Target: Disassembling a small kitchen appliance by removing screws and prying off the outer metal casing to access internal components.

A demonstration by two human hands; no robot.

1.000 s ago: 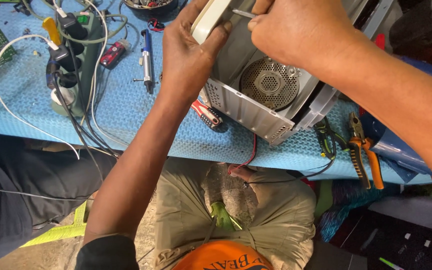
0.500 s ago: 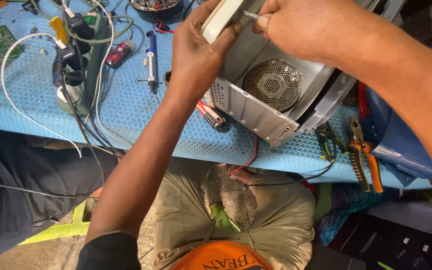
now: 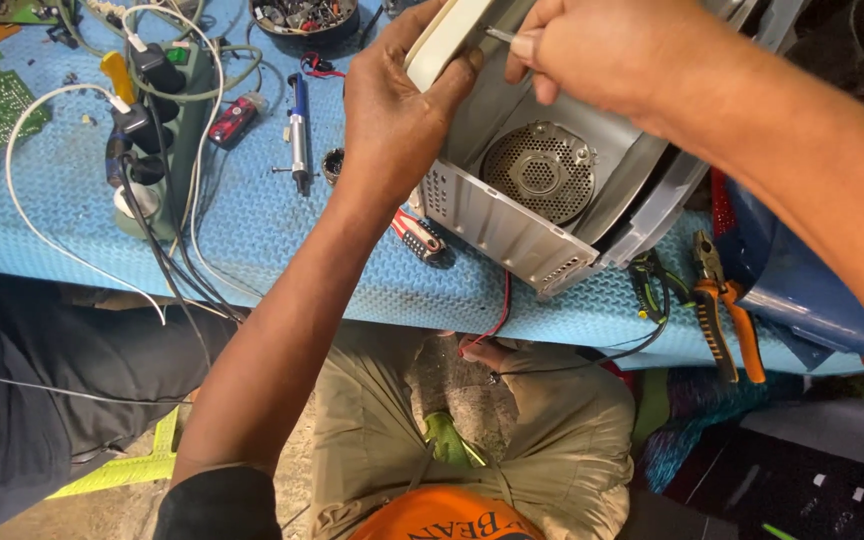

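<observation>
The person sat at a blue foam-covered workbench [image 3: 282,280] with a grey metal appliance casing [image 3: 512,225] tipped up on it, its round perforated vent grille [image 3: 540,170] facing the camera. The left hand [image 3: 397,115] gripped a cream plastic panel [image 3: 444,40] at the casing's upper edge, thumb over the panel's lower end and fingers curled around its back, closed firmly on it. The right hand [image 3: 612,55] was closed around a thin metal tool shaft [image 3: 500,35], probably a screwdriver, whose tip met the panel; the handle was hidden inside the fist.

Judging by this, the step in hand was working a fastener or catch at the panel's edge while the other hand steadied the part. The next move would call for keeping the tip seated squarely and the panel held against twisting, since the casing rested tilted on soft foam and could shift.

On the bench to the left lay a green power strip [image 3: 167,110] crowded with black plugs, a blue-handled desoldering pump [image 3: 298,135] and a red-and-grey screwdriver handle [image 3: 420,235] just beside the casing. Orange-handled pliers [image 3: 722,300] lay at the right edge.
</observation>
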